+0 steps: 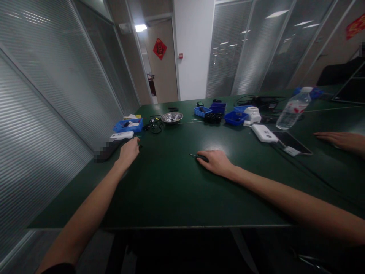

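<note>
My right hand [215, 160] rests on the green table, its fingers wrapped round the dark handle of a small screwdriver [202, 157]. The screwdriver's thin metal shaft points left, lying close to the table top. Further left, my left hand [129, 153] is closed, with its fingertips pressed together. A small dark thing shows at those fingertips, too blurred to name. Beside my left hand lie a white device [122, 135] and a dark flat object [107, 151], partly blurred out.
Behind my left hand are a blue tray [137, 127], black cables [154, 125] and a metal bowl [172, 118]. Blue bins [234, 118], a white power bank [264, 133], a tablet [295, 142] and a water bottle [293, 110] stand right. Another person's hand [342, 140] lies at far right.
</note>
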Available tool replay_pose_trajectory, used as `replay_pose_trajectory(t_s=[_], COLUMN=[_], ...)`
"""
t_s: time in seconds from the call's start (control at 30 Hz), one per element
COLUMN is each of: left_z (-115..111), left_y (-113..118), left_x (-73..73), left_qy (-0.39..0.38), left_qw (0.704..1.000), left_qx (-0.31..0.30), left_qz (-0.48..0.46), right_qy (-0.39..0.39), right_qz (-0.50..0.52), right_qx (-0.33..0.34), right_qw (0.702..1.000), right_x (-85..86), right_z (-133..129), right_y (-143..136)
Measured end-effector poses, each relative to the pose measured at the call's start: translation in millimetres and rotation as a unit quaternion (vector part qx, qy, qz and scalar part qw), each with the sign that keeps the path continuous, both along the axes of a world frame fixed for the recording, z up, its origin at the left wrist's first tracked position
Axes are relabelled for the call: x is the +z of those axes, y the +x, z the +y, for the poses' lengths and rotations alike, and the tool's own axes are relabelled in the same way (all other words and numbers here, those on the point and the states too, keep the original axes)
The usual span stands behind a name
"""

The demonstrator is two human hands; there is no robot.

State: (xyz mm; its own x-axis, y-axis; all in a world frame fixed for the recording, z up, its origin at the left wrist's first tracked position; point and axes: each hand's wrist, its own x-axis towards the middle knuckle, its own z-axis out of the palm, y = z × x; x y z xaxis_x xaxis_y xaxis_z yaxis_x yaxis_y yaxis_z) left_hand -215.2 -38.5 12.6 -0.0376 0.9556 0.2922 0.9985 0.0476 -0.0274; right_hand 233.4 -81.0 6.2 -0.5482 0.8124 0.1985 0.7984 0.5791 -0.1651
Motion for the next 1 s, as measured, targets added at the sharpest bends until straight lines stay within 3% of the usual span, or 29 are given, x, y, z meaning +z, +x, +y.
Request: replay_pose_trajectory(t_s=[0.27, 0.5, 0.67, 1.0], left_z=[0.5, -8.9, -13.5, -11.0], left_y=[2.4, 31.4, 49.1, 35.9], left_x=[-2.3, 4.6, 0.5, -8.1], left_qy=[0.022, 0.047, 0.041, 0.014], left_qw=[0.997, 0.987, 0.978, 0.988], left_qx=[-0.059, -0.136, -0.188, -0.15], left_qz=[-0.034, -0.067, -0.076, -0.029], right_qy=[0.006, 0.011, 0.009, 0.005], right_qz=[0.004, -0.005, -0.006, -0.002], right_qx=[0.002, -0.007, -0.009, -0.007], right_qw=[1.0, 1.0, 1.0, 1.0], right_x=[-1.4, -1.8, 0.4, -0.9], right_z=[1.0, 0.4, -0.9, 0.1], right_y=[-0.1, -0.8, -1.8, -1.0])
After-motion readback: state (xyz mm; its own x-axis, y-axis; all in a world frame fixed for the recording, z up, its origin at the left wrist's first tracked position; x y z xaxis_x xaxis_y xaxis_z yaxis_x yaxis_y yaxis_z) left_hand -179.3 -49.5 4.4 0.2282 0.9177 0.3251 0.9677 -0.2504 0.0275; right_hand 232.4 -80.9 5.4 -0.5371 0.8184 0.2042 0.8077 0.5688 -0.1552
